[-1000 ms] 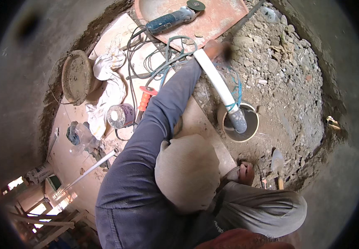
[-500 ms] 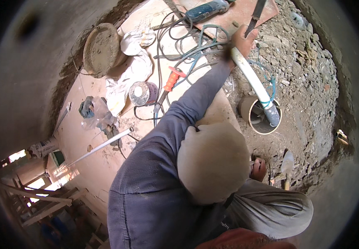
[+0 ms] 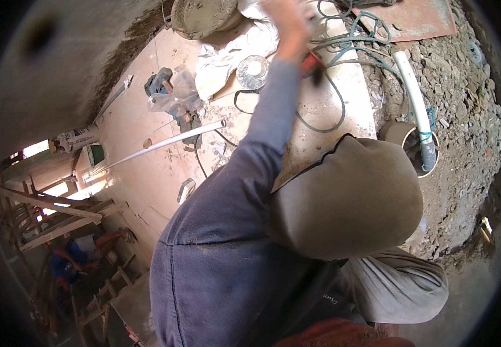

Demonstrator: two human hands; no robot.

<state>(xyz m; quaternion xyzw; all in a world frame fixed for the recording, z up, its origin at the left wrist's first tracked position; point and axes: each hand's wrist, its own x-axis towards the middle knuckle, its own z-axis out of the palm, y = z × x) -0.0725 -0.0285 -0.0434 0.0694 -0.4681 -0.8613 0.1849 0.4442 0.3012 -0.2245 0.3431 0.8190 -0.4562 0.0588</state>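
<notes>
Floor (image 3: pixel 169 168) pale, dusty; rubble (image 3: pixel 470 115) at right, grey wall (image 3: pixel 65 75) left; left hand (image 3: pixel 288 22) blurred, grip unclear; right hand hidden.

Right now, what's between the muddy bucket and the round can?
A crumpled white cloth lies between the muddy bucket and the round can. You can see it in the head view.

The pipe (image 3: pixel 415 95) is showing smooth plastic, the rag (image 3: pixel 216 69) matt, wrinkled cloth, the rubble (image 3: pixel 476 133) rough, dull stone.
</notes>
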